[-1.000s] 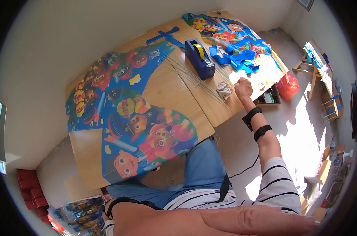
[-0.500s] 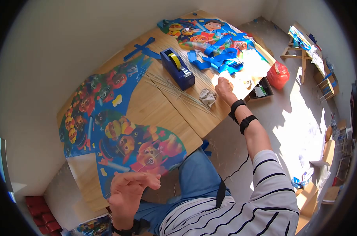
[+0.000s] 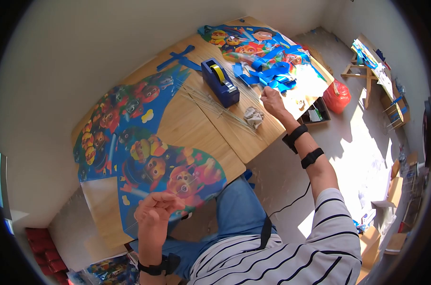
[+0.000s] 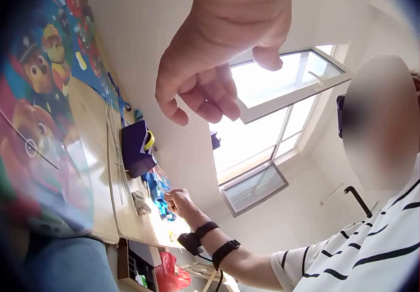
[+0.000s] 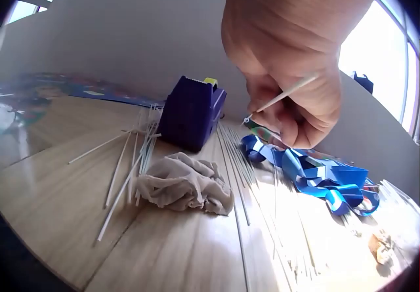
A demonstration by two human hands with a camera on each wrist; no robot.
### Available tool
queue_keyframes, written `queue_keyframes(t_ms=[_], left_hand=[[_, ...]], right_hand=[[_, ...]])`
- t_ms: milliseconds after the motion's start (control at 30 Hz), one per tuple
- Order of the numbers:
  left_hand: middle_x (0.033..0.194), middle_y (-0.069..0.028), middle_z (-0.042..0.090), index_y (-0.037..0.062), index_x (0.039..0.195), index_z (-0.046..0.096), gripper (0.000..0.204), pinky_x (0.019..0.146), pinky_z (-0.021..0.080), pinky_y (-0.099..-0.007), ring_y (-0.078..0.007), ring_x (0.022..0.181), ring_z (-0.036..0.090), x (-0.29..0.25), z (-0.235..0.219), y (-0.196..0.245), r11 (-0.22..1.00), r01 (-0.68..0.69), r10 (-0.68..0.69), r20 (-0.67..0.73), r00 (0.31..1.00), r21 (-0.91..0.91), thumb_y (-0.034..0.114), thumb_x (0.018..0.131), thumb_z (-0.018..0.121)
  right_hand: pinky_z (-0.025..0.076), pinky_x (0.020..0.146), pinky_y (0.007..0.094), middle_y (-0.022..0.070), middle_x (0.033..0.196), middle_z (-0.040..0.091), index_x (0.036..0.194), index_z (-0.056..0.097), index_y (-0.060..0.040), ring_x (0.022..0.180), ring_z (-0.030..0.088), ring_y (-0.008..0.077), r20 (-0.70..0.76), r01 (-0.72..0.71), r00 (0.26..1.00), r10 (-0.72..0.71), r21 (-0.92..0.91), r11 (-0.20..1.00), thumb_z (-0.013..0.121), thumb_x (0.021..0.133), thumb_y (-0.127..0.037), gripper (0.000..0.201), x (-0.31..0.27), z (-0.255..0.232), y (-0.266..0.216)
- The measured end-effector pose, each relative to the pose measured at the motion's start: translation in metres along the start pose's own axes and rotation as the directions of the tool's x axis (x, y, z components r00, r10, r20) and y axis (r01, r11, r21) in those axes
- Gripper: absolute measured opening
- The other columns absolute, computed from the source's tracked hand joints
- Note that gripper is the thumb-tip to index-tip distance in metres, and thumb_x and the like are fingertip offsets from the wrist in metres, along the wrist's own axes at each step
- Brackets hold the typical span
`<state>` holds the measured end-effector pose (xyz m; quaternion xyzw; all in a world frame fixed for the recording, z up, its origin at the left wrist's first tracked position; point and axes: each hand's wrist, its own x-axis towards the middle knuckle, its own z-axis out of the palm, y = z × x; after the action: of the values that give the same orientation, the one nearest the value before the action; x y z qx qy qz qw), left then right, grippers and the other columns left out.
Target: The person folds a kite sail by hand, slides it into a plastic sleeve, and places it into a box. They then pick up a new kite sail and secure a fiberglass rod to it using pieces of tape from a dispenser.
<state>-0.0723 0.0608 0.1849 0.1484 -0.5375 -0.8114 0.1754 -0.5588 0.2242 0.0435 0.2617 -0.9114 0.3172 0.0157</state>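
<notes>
My right hand (image 3: 273, 101) is over the sunlit right part of the table, beside blue ribbon (image 3: 275, 75). Its curled fingers pinch a thin white stick (image 5: 283, 95), plain in the right wrist view, with a small loop or ring at the lower end. My left hand (image 3: 154, 209) is raised over the near edge of a large printed cartoon sheet (image 3: 112, 151). Its fingers bend loosely around nothing, as the left wrist view shows. A crumpled greyish cloth (image 5: 187, 184) and a dark blue tape dispenser (image 3: 220, 83) sit left of the right hand.
Several thin white rods (image 5: 118, 174) lie scattered around the dispenser. A second printed sheet (image 3: 237, 40) covers the table's far end. Below the right edge are an open box (image 3: 315, 115) and a red plastic bag (image 3: 336, 97). A small wooden stand (image 3: 367, 71) is farther right.
My left hand has dropped from close before the head camera to over the sheet's near edge. The right hand stays beside the ribbon while the head view has shifted.
</notes>
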Motion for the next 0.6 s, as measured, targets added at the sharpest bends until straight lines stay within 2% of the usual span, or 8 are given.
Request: queue_keyframes(t_ms=[67, 167, 200, 267, 367, 400, 467, 600], left_hand=[[0.108, -0.015, 0.072, -0.004, 0.121, 0.062, 0.054, 0.099, 0.052, -0.0398, -0.0255, 0.102, 0.069, 0.004, 0.003, 0.001, 0.998, 0.055, -0.052, -0.067, 0.996, 0.044, 0.043, 0.096, 0.07], [0.11, -0.0134, 0.072, -0.0034, 0.122, 0.062, 0.038, 0.094, 0.055, -0.0341, -0.0209, 0.101, 0.07, 0.021, 0.006, -0.013, 0.993, 0.071, -0.059, -0.129, 0.99, 0.089, 0.027, 0.1, 0.069], [0.111, -0.0133, 0.072, -0.0031, 0.124, 0.062, 0.035, 0.093, 0.056, -0.0335, -0.0201, 0.101, 0.07, 0.029, 0.007, -0.019, 0.994, 0.075, -0.064, -0.138, 0.988, 0.075, 0.023, 0.101, 0.067], [0.112, -0.0133, 0.072, -0.0024, 0.127, 0.061, 0.032, 0.091, 0.057, -0.0329, -0.0188, 0.099, 0.071, 0.04, 0.015, -0.025, 0.996, 0.09, -0.085, -0.163, 0.983, 0.026, 0.019, 0.102, 0.064], [0.112, -0.0147, 0.072, -0.0019, 0.127, 0.06, 0.031, 0.089, 0.059, -0.0331, -0.0186, 0.095, 0.072, 0.049, 0.02, -0.031, 0.984, 0.05, -0.068, -0.105, 0.992, -0.172, 0.018, 0.103, 0.063], [0.112, -0.0153, 0.072, -0.0017, 0.127, 0.06, 0.031, 0.088, 0.059, -0.0333, -0.0187, 0.093, 0.072, 0.048, 0.017, -0.031, 0.968, 0.029, -0.047, -0.067, 0.997, -0.251, 0.018, 0.103, 0.062], [0.11, -0.0168, 0.072, -0.0009, 0.123, 0.061, 0.026, 0.085, 0.06, -0.0331, -0.0193, 0.09, 0.073, 0.043, 0.013, -0.026, 0.957, -0.012, -0.005, -0.06, 0.998, -0.289, 0.017, 0.103, 0.062], [0.105, -0.0191, 0.073, 0.0007, 0.113, 0.062, 0.016, 0.08, 0.062, -0.0329, -0.0203, 0.086, 0.074, 0.029, 0.005, -0.025, 0.952, -0.075, 0.044, -0.109, 0.993, -0.298, 0.013, 0.103, 0.062]], right_hand=[[0.055, 0.074, 0.0432, 0.0161, 0.085, 0.07, 0.093, 0.065, 0.0012, 0.081, 0.07, 0.0315, -0.013, 0.108, 0.994, -0.108, 0.272, 0.956, 0.065, 0.087, -0.008, 0.011, -0.019, -0.018, -0.026], [0.053, 0.07, 0.0316, 0.0051, 0.082, 0.066, 0.096, 0.066, 0.0008, 0.076, 0.063, 0.0151, 0.108, 0.069, 0.977, -0.183, 0.653, 0.754, 0.068, 0.087, -0.004, 0.01, -0.07, -0.042, -0.09], [0.05, 0.068, 0.0285, 0.0032, 0.083, 0.065, 0.099, 0.066, 0.0008, 0.076, 0.061, 0.0119, 0.205, 0.015, 0.953, -0.221, 0.7, 0.714, 0.067, 0.089, -0.003, 0.011, -0.091, -0.053, -0.115], [0.044, 0.065, 0.0221, -0.0006, 0.086, 0.063, 0.104, 0.066, 0.0007, 0.076, 0.056, 0.0055, 0.39, -0.118, 0.868, -0.308, 0.763, 0.636, 0.064, 0.092, -0.002, 0.012, -0.134, -0.074, -0.16], [0.042, 0.065, 0.0199, -0.0015, 0.087, 0.062, 0.104, 0.066, 0.0001, 0.076, 0.053, 0.0034, 0.537, -0.181, 0.746, -0.394, 0.732, 0.657, 0.065, 0.091, 0.0, 0.012, -0.183, -0.085, -0.202], [0.042, 0.065, 0.0197, -0.0021, 0.087, 0.062, 0.104, 0.066, 0.0, 0.077, 0.053, 0.003, 0.534, -0.183, 0.734, -0.42, 0.751, 0.634, 0.065, 0.092, 0.0, 0.012, -0.197, -0.082, -0.209], [0.042, 0.066, 0.0194, -0.0033, 0.088, 0.061, 0.104, 0.066, -0.0003, 0.078, 0.052, 0.0023, 0.518, -0.18, 0.716, -0.468, 0.784, 0.594, 0.066, 0.092, 0.002, 0.012, -0.213, -0.08, -0.218], [0.043, 0.067, 0.0198, -0.0042, 0.088, 0.06, 0.103, 0.065, -0.0005, 0.079, 0.052, 0.0017, 0.525, -0.137, 0.699, -0.485, 0.765, 0.63, 0.065, 0.093, 0.002, 0.01, -0.227, -0.082, -0.228]])
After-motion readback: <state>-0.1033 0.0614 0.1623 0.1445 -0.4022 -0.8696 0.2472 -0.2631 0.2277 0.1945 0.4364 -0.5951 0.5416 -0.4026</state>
